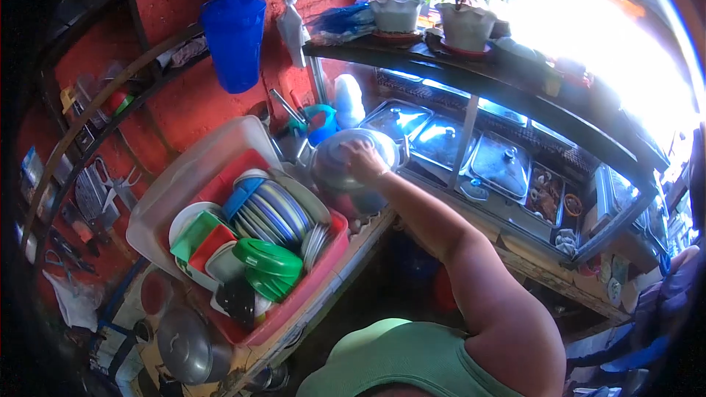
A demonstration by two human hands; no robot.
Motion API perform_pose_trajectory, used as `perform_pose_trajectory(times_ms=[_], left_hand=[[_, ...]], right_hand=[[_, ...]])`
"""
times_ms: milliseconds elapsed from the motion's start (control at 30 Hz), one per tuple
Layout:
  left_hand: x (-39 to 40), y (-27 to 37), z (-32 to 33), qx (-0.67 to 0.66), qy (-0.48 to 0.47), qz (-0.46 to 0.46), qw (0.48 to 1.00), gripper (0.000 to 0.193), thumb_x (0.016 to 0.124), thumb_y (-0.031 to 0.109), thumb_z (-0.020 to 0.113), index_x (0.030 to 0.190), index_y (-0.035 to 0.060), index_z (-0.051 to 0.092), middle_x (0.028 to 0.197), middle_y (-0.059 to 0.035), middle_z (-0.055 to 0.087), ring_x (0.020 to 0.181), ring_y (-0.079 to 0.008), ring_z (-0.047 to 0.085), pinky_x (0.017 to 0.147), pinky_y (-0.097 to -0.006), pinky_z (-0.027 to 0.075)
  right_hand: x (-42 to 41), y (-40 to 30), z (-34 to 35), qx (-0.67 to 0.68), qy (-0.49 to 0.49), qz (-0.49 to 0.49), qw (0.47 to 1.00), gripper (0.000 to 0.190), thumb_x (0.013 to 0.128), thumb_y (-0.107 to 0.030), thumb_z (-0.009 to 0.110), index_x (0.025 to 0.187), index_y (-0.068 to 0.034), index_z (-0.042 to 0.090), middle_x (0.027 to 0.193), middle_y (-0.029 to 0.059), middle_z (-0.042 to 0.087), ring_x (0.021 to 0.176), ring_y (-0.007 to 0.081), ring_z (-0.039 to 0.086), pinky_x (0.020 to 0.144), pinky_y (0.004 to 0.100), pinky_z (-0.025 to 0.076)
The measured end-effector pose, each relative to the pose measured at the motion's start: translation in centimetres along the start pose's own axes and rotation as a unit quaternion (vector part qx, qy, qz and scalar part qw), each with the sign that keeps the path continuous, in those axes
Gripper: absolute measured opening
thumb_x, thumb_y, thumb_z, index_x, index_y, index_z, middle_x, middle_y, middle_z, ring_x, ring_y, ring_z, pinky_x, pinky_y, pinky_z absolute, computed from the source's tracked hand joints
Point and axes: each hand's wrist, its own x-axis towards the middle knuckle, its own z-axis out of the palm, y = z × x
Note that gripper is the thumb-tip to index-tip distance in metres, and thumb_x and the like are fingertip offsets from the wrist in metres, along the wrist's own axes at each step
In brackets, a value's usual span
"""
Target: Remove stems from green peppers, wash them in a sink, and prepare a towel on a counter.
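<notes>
My right hand (364, 162) reaches forward and rests with curled fingers on the round lid (337, 146) of a metal pot (353, 194). The lid's knob is hidden beneath the fingers. The pot has side handles and stands on the counter, between a tub of dishes and a glass food display case. My left hand is out of view. Left of the pot, the red plastic tub (340, 230) holds stacked striped plates (278, 212), a green plastic bowl (270, 267) and other dishes. A large translucent lid or bin (165, 198) stands along the tub's far side.
The display case (466, 138) holds several lidded metal trays (501, 165). Potted plants (466, 25) stand on its top shelf. A blue bucket (234, 41) hangs on the red wall. A lidded aluminium pot (187, 344) sits at lower left. Part of a person (662, 303) shows at far right.
</notes>
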Motion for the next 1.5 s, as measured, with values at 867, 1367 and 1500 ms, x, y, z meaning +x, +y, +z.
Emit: perform_pose_trajectory(times_ms=[867,1367,1500], left_hand=[[-9.8,-1.5,14.1,-0.087,0.242,-0.101,0.961,0.028,0.088,0.025,0.051,0.101,0.0014,0.058,0.084,-0.0067,0.061,0.074,-0.0158,0.057,0.068,-0.0294,0.047],[-8.0,0.8,15.1,-0.26,0.208,-0.163,0.929,0.03,0.085,0.027,0.055,0.1,0.0007,0.058,0.084,-0.0087,0.061,0.077,-0.0174,0.057,0.07,-0.0305,0.047],[-7.0,2.3,15.2,-0.32,0.22,-0.161,0.907,0.031,0.084,0.027,0.057,0.1,0.0005,0.058,0.084,-0.0092,0.06,0.078,-0.0179,0.057,0.071,-0.0308,0.047]], right_hand=[[9.6,9.1,3.3,-0.139,-0.186,-0.281,0.931,0.015,0.076,-0.011,0.056,0.082,-0.012,0.069,0.092,0.0031,0.063,0.089,0.0181,0.059,0.079,0.0296,0.048],[15.9,11.5,-0.5,0.089,-0.308,-0.229,0.919,0.019,0.078,-0.011,0.054,0.09,-0.004,0.066,0.09,0.0182,0.063,0.081,0.0324,0.062,0.076,0.0397,0.047],[11.9,13.8,4.9,0.125,-0.278,-0.209,0.929,0.029,0.078,-0.005,0.051,0.105,-0.004,0.06,0.094,0.02,0.062,0.089,0.0339,0.059,0.082,0.0414,0.045]])
